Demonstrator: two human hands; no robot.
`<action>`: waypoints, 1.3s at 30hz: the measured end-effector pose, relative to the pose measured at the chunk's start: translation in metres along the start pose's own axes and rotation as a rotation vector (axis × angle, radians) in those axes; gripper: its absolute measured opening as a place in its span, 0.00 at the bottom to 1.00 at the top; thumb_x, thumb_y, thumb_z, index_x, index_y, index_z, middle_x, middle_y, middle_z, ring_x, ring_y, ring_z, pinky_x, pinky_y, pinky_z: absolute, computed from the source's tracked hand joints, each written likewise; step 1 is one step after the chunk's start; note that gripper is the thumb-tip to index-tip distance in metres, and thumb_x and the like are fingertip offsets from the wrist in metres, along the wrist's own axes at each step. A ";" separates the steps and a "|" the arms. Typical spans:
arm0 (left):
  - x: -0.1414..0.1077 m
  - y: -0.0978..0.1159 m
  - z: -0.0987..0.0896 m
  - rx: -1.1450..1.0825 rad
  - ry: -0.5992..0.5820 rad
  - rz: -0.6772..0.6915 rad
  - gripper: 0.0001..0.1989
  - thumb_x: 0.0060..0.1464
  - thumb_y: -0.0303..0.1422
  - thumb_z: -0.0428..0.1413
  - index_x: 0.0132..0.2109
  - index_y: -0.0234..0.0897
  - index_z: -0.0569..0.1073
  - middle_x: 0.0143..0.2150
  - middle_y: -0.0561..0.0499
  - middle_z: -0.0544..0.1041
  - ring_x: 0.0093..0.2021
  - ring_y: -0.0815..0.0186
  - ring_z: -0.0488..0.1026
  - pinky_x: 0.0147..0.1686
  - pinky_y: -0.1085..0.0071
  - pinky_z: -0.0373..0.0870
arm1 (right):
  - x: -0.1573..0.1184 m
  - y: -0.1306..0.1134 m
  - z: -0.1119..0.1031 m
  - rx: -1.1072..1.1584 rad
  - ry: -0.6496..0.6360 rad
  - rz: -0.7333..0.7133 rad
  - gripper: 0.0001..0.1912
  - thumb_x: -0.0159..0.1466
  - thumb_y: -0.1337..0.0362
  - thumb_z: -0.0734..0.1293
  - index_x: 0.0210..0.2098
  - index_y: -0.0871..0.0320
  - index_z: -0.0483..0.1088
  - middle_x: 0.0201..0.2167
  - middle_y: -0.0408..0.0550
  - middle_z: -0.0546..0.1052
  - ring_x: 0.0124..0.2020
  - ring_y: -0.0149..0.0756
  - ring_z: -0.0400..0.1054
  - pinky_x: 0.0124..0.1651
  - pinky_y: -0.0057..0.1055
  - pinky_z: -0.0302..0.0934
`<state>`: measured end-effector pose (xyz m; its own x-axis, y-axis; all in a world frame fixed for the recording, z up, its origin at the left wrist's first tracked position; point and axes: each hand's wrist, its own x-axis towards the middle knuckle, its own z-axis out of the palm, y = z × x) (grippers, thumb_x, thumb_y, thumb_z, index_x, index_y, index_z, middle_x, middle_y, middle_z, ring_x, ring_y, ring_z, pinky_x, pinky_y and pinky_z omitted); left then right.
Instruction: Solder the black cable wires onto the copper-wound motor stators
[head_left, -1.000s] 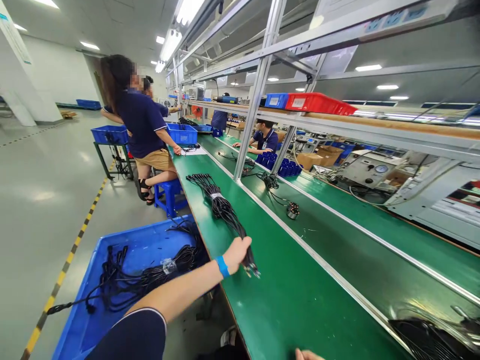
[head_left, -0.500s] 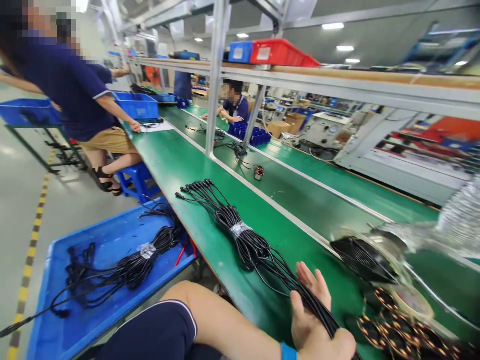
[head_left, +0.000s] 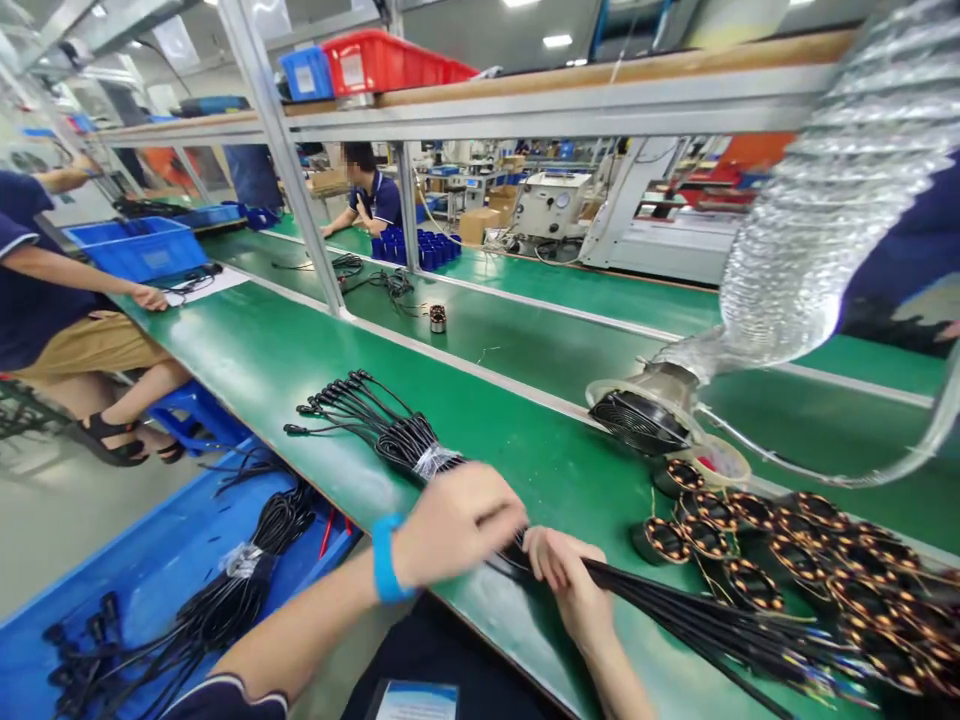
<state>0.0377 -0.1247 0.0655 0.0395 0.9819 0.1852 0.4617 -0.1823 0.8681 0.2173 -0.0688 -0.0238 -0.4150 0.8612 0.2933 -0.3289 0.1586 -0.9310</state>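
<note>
A bundle of black cables (head_left: 409, 438) lies along the green bench, bound with a clear plastic wrap (head_left: 436, 460). Its connector ends fan out at the far left; stripped, coloured wire ends (head_left: 832, 665) spread at the right. My left hand (head_left: 461, 525), with a blue wristband, is slightly blurred and curls over the bundle just below the wrap, hiding that stretch. Close beside it, my right hand (head_left: 566, 575) has its fingers closed around the cables, which run out past it to the right.
Copper-wound motor stators (head_left: 750, 580) crowd the bench at right, near a black fan (head_left: 637, 420) on a foil duct (head_left: 780, 240). At lower left, a blue tray (head_left: 150, 560) holds another cable bundle. A co-worker's hand (head_left: 150, 297) rests on the bench's far end. A metal post (head_left: 289, 160) supports the shelf.
The view has swung right. My left hand has moved back along the bundle towards the plastic wrap, and my right hand's fingers, spread before, are now closed around the cables.
</note>
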 end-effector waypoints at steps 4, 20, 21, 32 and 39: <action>0.022 -0.055 -0.063 0.626 0.148 0.086 0.10 0.60 0.37 0.56 0.42 0.38 0.77 0.47 0.43 0.77 0.51 0.54 0.69 0.54 0.54 0.64 | -0.002 -0.004 0.004 0.016 -0.035 0.037 0.30 0.68 0.60 0.61 0.10 0.56 0.52 0.10 0.39 0.58 0.18 0.30 0.55 0.34 0.35 0.58; -0.014 -0.100 -0.027 0.626 0.546 0.114 0.09 0.64 0.30 0.45 0.36 0.39 0.67 0.39 0.45 0.73 0.42 0.57 0.68 0.45 0.59 0.64 | -0.005 -0.009 0.004 -0.073 -0.013 0.039 0.31 0.69 0.56 0.60 0.10 0.55 0.53 0.11 0.41 0.61 0.20 0.32 0.59 0.37 0.36 0.62; -0.019 -0.099 -0.027 0.554 0.588 0.108 0.09 0.64 0.31 0.45 0.36 0.39 0.67 0.39 0.45 0.72 0.43 0.57 0.68 0.46 0.59 0.65 | -0.005 -0.008 0.004 -0.088 -0.016 0.035 0.31 0.69 0.55 0.59 0.10 0.54 0.54 0.11 0.41 0.62 0.21 0.33 0.60 0.37 0.36 0.62; -0.045 -0.086 -0.031 -0.410 0.376 -0.190 0.16 0.64 0.40 0.48 0.29 0.38 0.62 0.27 0.54 0.61 0.29 0.67 0.61 0.31 0.71 0.62 | -0.014 -0.009 0.003 -0.166 0.062 0.142 0.28 0.68 0.54 0.60 0.13 0.55 0.59 0.15 0.42 0.65 0.25 0.33 0.65 0.41 0.33 0.63; -0.047 -0.105 -0.010 -0.075 0.340 -0.348 0.17 0.58 0.43 0.55 0.27 0.37 0.65 0.23 0.57 0.58 0.24 0.70 0.55 0.25 0.74 0.53 | -0.033 -0.023 0.003 -0.091 0.107 0.055 0.20 0.67 0.57 0.63 0.20 0.56 0.66 0.24 0.46 0.75 0.38 0.39 0.73 0.59 0.43 0.59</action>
<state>-0.0215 -0.1525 -0.0297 -0.4032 0.9151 0.0076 0.3303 0.1378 0.9337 0.2358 -0.1020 -0.0115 -0.3360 0.9156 0.2209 -0.2281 0.1484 -0.9623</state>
